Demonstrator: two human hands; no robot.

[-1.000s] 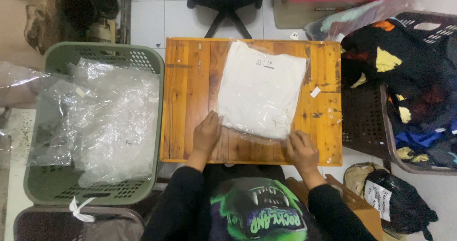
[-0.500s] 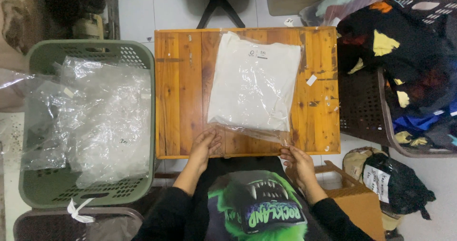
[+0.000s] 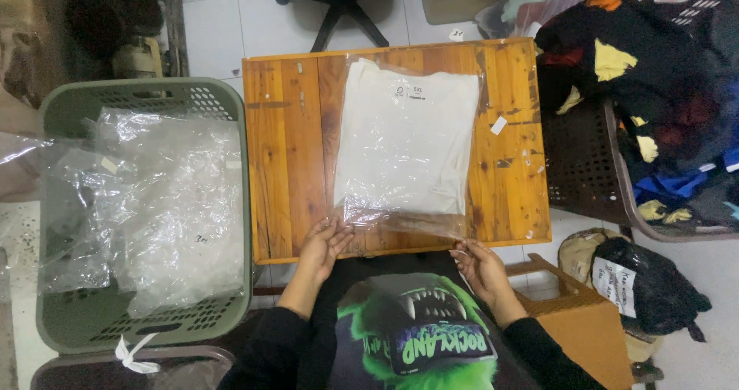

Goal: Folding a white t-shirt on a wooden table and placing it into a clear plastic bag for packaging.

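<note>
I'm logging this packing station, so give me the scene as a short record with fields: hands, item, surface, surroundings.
left hand: on the near left corner of the clear plastic bag
right hand: at the bag's near right corner, at the table edge
item: folded white garment inside the bag, lying flat
surface: wooden table
left of table: green basket holding loose clear bags
right of table: dark basket with a pile of dark clothes

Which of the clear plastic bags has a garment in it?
The bag lying flat on the wooden table, holding a folded white garment. The crumpled ones in the green basket look empty.
</note>
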